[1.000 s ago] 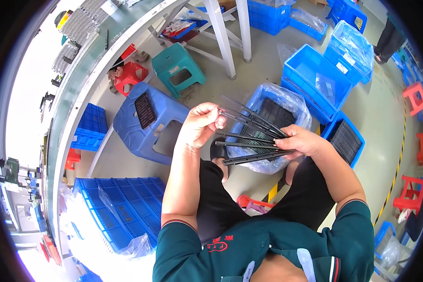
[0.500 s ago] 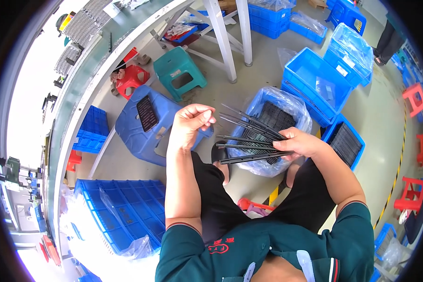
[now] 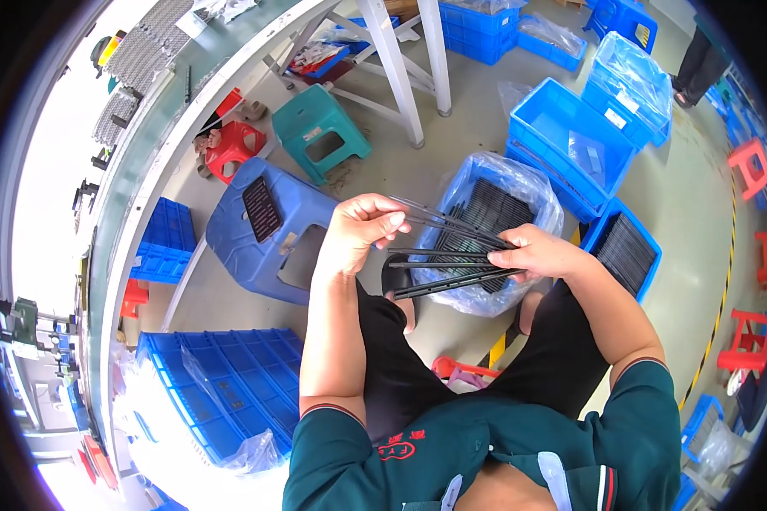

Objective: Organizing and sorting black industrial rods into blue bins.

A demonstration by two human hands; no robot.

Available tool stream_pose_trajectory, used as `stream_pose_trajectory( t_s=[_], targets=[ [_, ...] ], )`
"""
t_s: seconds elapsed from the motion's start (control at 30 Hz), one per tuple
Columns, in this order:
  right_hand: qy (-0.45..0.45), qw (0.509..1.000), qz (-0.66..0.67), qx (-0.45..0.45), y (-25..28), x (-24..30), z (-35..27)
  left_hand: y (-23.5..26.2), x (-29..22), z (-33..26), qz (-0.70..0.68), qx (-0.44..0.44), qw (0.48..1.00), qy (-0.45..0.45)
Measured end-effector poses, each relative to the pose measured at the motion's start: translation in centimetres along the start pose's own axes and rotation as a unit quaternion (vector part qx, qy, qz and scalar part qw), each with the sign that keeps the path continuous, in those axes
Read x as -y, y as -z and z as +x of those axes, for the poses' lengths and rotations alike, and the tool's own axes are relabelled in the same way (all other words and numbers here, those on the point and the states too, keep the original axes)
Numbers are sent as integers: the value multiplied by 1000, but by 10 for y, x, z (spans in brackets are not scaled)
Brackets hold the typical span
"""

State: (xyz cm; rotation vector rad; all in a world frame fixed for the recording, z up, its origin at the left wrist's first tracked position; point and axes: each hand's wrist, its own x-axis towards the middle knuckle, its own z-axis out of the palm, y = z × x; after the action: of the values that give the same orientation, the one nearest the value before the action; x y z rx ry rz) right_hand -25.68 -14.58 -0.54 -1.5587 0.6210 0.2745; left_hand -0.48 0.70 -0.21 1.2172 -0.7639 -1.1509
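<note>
My right hand (image 3: 537, 254) is closed round one end of several long, thin black strips (image 3: 456, 277), which fan out toward the left. My left hand (image 3: 362, 232) is pinched at the far ends of the upper strips, thumb against fingers, with one strip's end at the fingertips. Below the strips, between my feet, stands a blue crate lined with a clear plastic bag (image 3: 544, 189). Rows of similar black strips (image 3: 498, 207) lie in it, partly hidden by my right hand and the held strips.
A blue stool (image 3: 302, 213) bears a dark slotted tray (image 3: 262, 209) at the left. Behind it are a green stool (image 3: 320, 128) and a long workbench (image 3: 158, 140). Blue crates (image 3: 571, 140) stand at the right, one filled with dark strips (image 3: 626, 255). Blue bins (image 3: 230, 383) are stacked near my left elbow.
My left hand has moved right and slightly down, to the ends of the upper strips. The strips in my right hand have shifted a little left and lie closer together.
</note>
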Motion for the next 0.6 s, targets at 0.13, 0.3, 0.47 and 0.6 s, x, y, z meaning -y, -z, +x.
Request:
stream_pose_trajectory(
  t_s=[0.13,0.3,0.47,0.6],
  targets=[
    [-3,1000,-5,1,-1,1,0,-2,0,1,-12,5,1000,25],
    [-9,1000,-23,1,1,3,-1,17,-5,0,45,-79,995,-29],
    [-14,1000,-20,-3,-1,4,0,9,-3,2,35,-82,993,-77],
    [-6,999,-37,3,0,2,2,6,-2,3,29,-54,994,-88]
  ],
)
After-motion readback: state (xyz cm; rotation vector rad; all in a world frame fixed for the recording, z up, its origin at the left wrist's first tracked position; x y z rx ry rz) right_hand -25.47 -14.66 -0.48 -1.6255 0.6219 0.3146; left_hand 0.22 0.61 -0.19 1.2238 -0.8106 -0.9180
